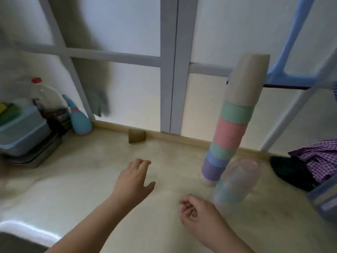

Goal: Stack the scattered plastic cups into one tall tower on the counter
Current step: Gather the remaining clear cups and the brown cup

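Seemingly late stage, head view: tower of inverted coloured cups stands on counter, leaning slightly. Clear cup upside down just beside tower base, not yet stacked. Left hand spread flat, empty, over counter. Right hand loosely curled, empty, near clear cup. Next likely: grasp clear cup, lift to top, seat gently without tipping tower.
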The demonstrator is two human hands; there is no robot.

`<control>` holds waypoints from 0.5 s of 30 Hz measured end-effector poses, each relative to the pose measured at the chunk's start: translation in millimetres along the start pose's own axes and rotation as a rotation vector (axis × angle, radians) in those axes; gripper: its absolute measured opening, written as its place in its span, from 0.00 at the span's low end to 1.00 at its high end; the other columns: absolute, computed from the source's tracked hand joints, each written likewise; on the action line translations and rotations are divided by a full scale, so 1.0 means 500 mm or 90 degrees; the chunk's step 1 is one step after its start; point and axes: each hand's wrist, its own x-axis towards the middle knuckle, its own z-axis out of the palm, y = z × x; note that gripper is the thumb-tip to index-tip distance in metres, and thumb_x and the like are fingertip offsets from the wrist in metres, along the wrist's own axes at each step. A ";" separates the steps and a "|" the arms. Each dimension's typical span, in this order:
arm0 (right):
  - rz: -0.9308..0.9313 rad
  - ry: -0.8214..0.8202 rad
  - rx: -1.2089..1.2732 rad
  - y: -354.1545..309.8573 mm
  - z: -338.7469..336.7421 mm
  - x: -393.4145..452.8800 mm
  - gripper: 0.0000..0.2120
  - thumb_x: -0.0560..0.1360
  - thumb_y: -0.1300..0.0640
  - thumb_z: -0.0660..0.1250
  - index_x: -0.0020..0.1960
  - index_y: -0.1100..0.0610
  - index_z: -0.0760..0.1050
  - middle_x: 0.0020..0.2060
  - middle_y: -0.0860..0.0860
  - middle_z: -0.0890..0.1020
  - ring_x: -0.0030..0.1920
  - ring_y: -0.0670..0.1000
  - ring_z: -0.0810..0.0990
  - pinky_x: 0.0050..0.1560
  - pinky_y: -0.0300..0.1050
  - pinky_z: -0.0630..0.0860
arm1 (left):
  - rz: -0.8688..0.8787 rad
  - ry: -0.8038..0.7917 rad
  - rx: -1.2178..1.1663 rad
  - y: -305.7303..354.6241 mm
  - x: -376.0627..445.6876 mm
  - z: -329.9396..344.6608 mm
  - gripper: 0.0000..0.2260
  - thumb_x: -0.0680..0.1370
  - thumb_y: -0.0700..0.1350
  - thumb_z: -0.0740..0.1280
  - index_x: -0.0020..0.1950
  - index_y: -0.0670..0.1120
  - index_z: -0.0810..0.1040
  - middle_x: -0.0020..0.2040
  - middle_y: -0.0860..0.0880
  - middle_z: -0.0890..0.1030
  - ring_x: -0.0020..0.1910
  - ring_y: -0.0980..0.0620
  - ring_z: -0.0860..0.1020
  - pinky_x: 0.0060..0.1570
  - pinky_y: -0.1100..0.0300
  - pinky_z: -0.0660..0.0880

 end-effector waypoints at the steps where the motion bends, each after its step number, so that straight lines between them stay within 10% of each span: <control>1: -0.003 -0.014 0.001 -0.006 0.019 0.014 0.09 0.60 0.42 0.59 0.40 0.38 0.71 0.40 0.34 0.78 0.36 0.41 0.77 0.38 0.28 0.70 | -0.025 -0.023 0.021 -0.033 -0.001 0.007 0.30 0.72 0.58 0.65 0.69 0.50 0.59 0.69 0.48 0.66 0.65 0.47 0.67 0.62 0.54 0.69; 8: 0.064 -0.003 0.005 -0.037 0.104 0.117 0.09 0.58 0.40 0.60 0.38 0.37 0.69 0.40 0.25 0.74 0.35 0.40 0.76 0.39 0.28 0.70 | -0.033 -0.188 0.028 -0.165 0.064 0.063 0.40 0.69 0.64 0.64 0.73 0.52 0.47 0.73 0.47 0.58 0.68 0.45 0.64 0.62 0.51 0.70; 15: 0.170 0.057 0.012 -0.066 0.178 0.199 0.08 0.61 0.44 0.64 0.40 0.38 0.69 0.36 0.46 0.79 0.37 0.41 0.77 0.38 0.29 0.71 | 0.088 -0.277 0.018 -0.218 0.140 0.084 0.39 0.67 0.63 0.66 0.72 0.53 0.53 0.65 0.47 0.67 0.64 0.47 0.67 0.59 0.54 0.70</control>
